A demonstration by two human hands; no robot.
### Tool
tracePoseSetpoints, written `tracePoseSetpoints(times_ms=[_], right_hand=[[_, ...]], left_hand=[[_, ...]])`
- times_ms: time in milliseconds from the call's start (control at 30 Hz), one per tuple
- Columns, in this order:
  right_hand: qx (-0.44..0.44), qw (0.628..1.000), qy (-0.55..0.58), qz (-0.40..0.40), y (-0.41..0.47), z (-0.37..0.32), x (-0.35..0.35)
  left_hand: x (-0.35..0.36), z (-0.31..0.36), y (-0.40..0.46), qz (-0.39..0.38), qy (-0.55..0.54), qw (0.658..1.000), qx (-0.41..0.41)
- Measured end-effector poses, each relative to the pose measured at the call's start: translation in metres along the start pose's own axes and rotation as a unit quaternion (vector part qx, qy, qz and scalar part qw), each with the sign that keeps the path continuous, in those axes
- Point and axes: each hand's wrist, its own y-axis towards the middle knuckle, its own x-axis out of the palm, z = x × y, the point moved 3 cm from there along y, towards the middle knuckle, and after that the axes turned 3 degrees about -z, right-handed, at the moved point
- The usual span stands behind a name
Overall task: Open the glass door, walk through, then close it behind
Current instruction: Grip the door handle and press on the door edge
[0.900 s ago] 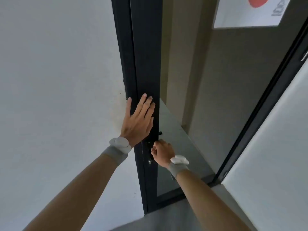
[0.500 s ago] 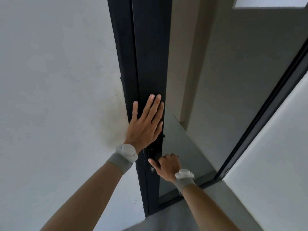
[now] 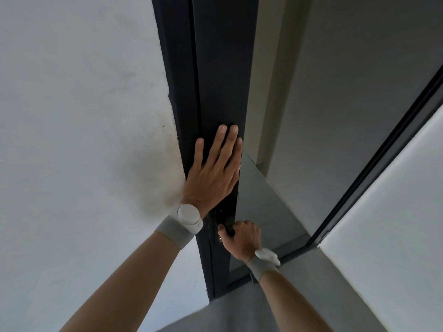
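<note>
Over that last second the black-framed glass door [image 3: 221, 92] had come closer to its dark jamb [image 3: 177, 92], the gap beside it narrowing. The left hand [image 3: 211, 178] stayed flat and open against the door's black stile, fingers spread, gripping nothing. The right hand [image 3: 242, 238] remained curled tight round the small black lever handle [image 3: 226, 221], lower on that stile. The door looked nearly home against the pale wall [image 3: 84, 140]; I judged this the closing stage, with only the latch left to catch.
</note>
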Motion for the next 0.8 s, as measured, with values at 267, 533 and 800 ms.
tracePoseSetpoints(times_ms=[267, 533, 800], right_hand=[[0.072, 0.990, 0.115, -0.034, -0.004, 0.002, 0.013], [0.011, 0.999, -0.014, -0.038, -0.011, 0.002, -0.006], [-0.024, 0.992, -0.120, -0.024, -0.034, -0.001, -0.022]], left_hand=[[0.002, 0.002, -0.002, 0.005, -0.012, 1.000, 0.005], [-0.002, 0.009, -0.002, 0.007, -0.064, 0.998, -0.014], [-0.022, 0.019, -0.005, 0.003, -0.070, 0.997, -0.012]])
